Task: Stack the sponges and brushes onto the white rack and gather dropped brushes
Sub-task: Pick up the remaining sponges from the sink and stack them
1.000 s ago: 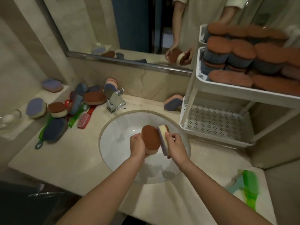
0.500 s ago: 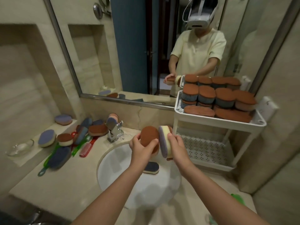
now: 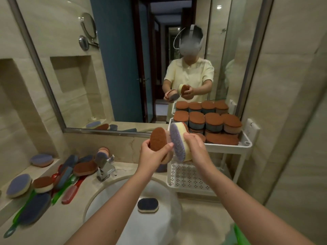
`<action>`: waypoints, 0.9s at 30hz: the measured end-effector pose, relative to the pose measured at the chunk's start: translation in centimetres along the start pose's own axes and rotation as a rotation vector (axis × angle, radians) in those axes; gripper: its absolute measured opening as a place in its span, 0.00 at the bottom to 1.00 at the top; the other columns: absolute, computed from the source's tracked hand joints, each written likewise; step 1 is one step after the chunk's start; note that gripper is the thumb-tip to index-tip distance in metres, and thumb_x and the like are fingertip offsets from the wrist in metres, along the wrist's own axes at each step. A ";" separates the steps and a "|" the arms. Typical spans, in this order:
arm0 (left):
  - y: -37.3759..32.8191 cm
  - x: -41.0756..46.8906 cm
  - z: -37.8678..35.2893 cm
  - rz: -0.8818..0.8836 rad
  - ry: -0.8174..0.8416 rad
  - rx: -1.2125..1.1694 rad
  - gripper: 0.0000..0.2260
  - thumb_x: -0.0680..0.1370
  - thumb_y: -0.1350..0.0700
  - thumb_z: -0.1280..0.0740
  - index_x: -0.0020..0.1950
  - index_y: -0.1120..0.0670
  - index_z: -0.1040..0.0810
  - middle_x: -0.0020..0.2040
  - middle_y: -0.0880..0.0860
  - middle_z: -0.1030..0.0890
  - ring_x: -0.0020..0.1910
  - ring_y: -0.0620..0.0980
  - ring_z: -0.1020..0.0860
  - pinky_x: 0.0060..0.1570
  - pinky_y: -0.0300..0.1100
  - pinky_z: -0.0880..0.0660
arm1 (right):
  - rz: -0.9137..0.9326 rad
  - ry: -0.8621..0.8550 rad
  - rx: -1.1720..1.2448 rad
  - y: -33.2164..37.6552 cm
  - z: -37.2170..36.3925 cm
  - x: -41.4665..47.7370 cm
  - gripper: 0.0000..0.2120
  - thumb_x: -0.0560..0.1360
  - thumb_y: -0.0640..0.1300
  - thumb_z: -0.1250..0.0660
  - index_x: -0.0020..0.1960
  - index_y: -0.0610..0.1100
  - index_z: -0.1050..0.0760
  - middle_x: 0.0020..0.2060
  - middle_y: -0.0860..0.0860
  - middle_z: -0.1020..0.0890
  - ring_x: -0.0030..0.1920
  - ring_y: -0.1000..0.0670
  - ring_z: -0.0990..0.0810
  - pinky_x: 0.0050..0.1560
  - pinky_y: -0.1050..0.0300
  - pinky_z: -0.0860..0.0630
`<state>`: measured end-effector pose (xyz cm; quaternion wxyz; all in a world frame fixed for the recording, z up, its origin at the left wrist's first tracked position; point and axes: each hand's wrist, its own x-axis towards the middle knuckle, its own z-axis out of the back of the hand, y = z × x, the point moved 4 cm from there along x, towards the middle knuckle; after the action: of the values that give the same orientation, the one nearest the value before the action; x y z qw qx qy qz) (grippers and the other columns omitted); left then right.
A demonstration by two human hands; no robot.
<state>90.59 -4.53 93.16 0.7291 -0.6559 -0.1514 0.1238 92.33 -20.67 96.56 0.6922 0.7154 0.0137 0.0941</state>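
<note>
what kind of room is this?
A bathroom, though whether in a home or a hotel I can't tell. There's a white washbasin sunk into a stone counter, a chrome faucet at its rim, and a large wall mirror above.

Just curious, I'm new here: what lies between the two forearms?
A dark-topped sponge lies loose in the sink there; the head view shows it.

At five o'clock a blurred green brush (image 3: 239,235) runs off the bottom edge. My left hand (image 3: 152,156) hides most of a sponge (image 3: 161,168) on the surface (image 3: 62,224) at twelve o'clock, behind my wrist.
</note>
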 end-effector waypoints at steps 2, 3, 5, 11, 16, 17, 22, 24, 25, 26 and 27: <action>-1.1 0.8 -1.2 -0.023 0.033 -0.013 0.37 0.64 0.40 0.23 0.66 0.49 0.35 0.56 0.45 0.27 0.51 0.40 0.26 0.41 0.35 0.28 | 0.008 -0.025 -0.022 1.1 1.3 0.6 0.11 0.79 0.53 0.38 0.56 0.47 0.27 0.50 0.49 0.22 0.46 0.53 0.21 0.41 0.59 0.25; -1.7 1.3 -1.9 -0.034 0.053 -0.022 0.36 0.64 0.39 0.23 0.66 0.49 0.35 0.56 0.45 0.26 0.51 0.41 0.25 0.42 0.36 0.27 | 0.018 -0.036 -0.034 1.7 2.1 0.9 0.11 0.79 0.52 0.38 0.56 0.47 0.27 0.50 0.49 0.21 0.45 0.54 0.21 0.40 0.61 0.26; -2.9 2.2 -3.3 -0.048 0.088 -0.025 0.35 0.65 0.40 0.24 0.65 0.50 0.33 0.56 0.46 0.25 0.52 0.42 0.24 0.43 0.37 0.26 | 0.038 -0.056 -0.055 2.7 3.7 1.5 0.08 0.78 0.51 0.35 0.54 0.49 0.26 0.49 0.50 0.21 0.45 0.54 0.21 0.38 0.63 0.26; -5.8 4.7 -6.5 -0.102 0.184 0.040 0.38 0.63 0.41 0.24 0.69 0.50 0.33 0.62 0.49 0.26 0.58 0.47 0.24 0.56 0.47 0.23 | 0.131 -0.154 -0.210 5.6 7.8 3.6 0.10 0.72 0.42 0.31 0.53 0.49 0.24 0.49 0.51 0.20 0.49 0.52 0.22 0.43 0.60 0.26; -7.3 5.7 -8.0 -0.165 0.219 0.284 0.39 0.59 0.37 0.31 0.69 0.45 0.35 0.66 0.48 0.29 0.62 0.49 0.28 0.61 0.53 0.26 | 0.187 -0.195 -0.408 6.1 10.1 4.8 0.17 0.63 0.45 0.29 0.50 0.55 0.26 0.49 0.54 0.21 0.51 0.54 0.22 0.45 0.59 0.25; -7.4 5.9 -8.2 -0.187 0.223 0.353 0.38 0.59 0.36 0.33 0.68 0.43 0.35 0.65 0.48 0.28 0.62 0.49 0.28 0.61 0.53 0.26 | 0.184 -0.207 -0.499 5.9 10.6 5.1 0.17 0.63 0.45 0.29 0.50 0.56 0.27 0.50 0.55 0.22 0.53 0.53 0.23 0.47 0.57 0.24; -7.2 6.7 -8.9 -0.483 0.204 0.740 0.30 0.66 0.41 0.32 0.68 0.41 0.33 0.63 0.44 0.27 0.63 0.48 0.30 0.64 0.50 0.32 | 0.174 -0.233 -0.948 4.6 12.0 6.0 0.18 0.65 0.44 0.31 0.50 0.60 0.31 0.49 0.59 0.27 0.62 0.49 0.30 0.73 0.38 0.44; -7.2 6.9 -9.3 -0.583 0.225 0.798 0.28 0.67 0.45 0.33 0.68 0.41 0.32 0.65 0.44 0.28 0.65 0.47 0.32 0.67 0.49 0.37 | 0.172 -0.201 -1.057 4.1 12.1 6.5 0.18 0.66 0.42 0.32 0.50 0.59 0.32 0.48 0.60 0.28 0.64 0.50 0.32 0.75 0.38 0.55; -7.2 7.0 -9.5 -0.615 0.240 0.813 0.27 0.68 0.46 0.33 0.67 0.42 0.32 0.65 0.44 0.28 0.66 0.47 0.32 0.68 0.50 0.39 | 0.162 -0.187 -1.084 3.8 12.1 6.6 0.18 0.67 0.41 0.33 0.50 0.59 0.32 0.48 0.60 0.29 0.64 0.51 0.32 0.75 0.39 0.58; -7.2 7.1 -9.7 -0.641 0.250 0.827 0.27 0.68 0.48 0.33 0.67 0.42 0.31 0.65 0.43 0.28 0.66 0.47 0.33 0.70 0.50 0.41 | 0.148 -0.181 -1.103 3.6 12.1 6.8 0.17 0.67 0.40 0.33 0.51 0.58 0.31 0.48 0.60 0.29 0.64 0.50 0.33 0.74 0.39 0.60; -7.1 7.2 -9.8 -0.661 0.252 0.836 0.26 0.68 0.48 0.33 0.66 0.42 0.31 0.65 0.43 0.28 0.67 0.46 0.33 0.71 0.50 0.43 | 0.137 -0.180 -1.119 3.4 12.1 6.9 0.17 0.67 0.40 0.34 0.51 0.58 0.31 0.48 0.60 0.29 0.64 0.50 0.33 0.74 0.39 0.62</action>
<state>100.86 -11.57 99.74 0.9403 -0.2374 -0.1985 -0.1418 100.62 -31.68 100.41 0.9563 0.2445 -0.1437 0.0706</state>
